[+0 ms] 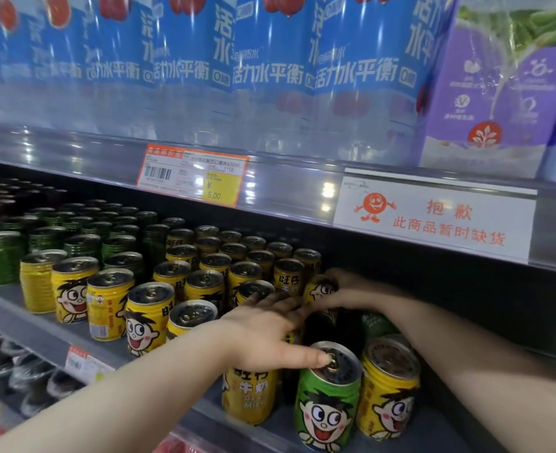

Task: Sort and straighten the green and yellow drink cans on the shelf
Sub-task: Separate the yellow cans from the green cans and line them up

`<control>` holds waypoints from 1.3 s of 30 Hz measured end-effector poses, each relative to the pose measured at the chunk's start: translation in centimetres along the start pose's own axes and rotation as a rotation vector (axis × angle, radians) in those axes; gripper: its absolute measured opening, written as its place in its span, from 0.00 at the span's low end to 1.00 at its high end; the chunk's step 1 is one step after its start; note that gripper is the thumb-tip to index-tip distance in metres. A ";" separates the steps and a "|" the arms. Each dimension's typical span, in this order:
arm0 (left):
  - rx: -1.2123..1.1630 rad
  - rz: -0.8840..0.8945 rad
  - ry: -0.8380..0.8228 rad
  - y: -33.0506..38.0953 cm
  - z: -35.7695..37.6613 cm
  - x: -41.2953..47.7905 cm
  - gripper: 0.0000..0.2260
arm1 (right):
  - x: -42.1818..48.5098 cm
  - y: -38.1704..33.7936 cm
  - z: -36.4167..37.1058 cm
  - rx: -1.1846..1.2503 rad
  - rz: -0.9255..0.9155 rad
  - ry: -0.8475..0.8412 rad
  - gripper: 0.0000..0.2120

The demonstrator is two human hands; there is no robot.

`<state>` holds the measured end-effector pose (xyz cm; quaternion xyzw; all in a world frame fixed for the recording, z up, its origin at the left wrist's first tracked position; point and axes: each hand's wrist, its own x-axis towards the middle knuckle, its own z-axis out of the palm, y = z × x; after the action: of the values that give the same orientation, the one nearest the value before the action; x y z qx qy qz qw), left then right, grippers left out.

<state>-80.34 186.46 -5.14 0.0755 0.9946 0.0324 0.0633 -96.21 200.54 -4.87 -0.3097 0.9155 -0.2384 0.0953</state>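
Shelf: grey metal store shelf (24, 317) crowded with small ribbed drink cans, yellow ones to the front and right, green ones at the back left
Left hand: left hand (263, 325) lies flat and open over the yellow cans, fingers spread, thumb tip resting on the lid of the green cartoon-face can (327, 400) at the shelf's front edge
Right hand: right hand (345, 289) reaches further back, fingers curled around a yellow cartoon-face can (319, 291) that stands tilted among the rear rows
Neighbours: a yellow can with dark lettering (248, 395) stands just left of the green can, touching it; another yellow cartoon-face can with a dusty lid (389, 390) stands just right of it
Green group: dark green ribbed cans (44, 238) sit in rows at the left rear, well apart from the lone green can
Above: orange-and-yellow price tag (193, 176) and a white out-of-stock card with red print (433, 217) on the upper shelf rail
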 end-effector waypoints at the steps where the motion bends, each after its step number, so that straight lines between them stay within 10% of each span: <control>1: -0.002 -0.002 0.000 0.0 0.0 -0.1 0.36 | -0.4 -0.1 0.0 -0.053 -0.031 0.040 0.31; 16: -0.013 -0.014 -0.010 0.3 -0.3 -0.4 0.36 | -6.3 -0.5 -1.6 0.138 -0.061 -0.233 0.13; 20: -0.013 -0.015 -0.020 0.2 -0.2 -0.5 0.36 | -6.1 1.7 -3.1 0.070 0.028 0.200 0.08; 22: -0.010 -0.015 -0.018 0.2 -0.2 -0.5 0.36 | -5.9 3.6 -3.3 -0.014 0.170 0.345 0.13; 27: -0.014 -0.008 -0.019 0.3 -0.2 -0.6 0.34 | -6.8 6.4 -1.3 -0.035 0.462 0.087 0.44; 36: -0.069 0.013 -0.001 0.2 -0.2 -0.9 0.32 | -12.2 7.3 -2.2 -0.002 0.408 -0.035 0.35; 39: -0.088 0.045 0.092 0.5 -0.5 -1.5 0.35 | -14.4 7.4 -1.6 -0.039 0.389 -0.023 0.48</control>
<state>-78.82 186.68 -4.38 0.0934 0.9921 0.0809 0.0199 -89.25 215.10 -6.75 -0.1315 0.9614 -0.1940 0.1441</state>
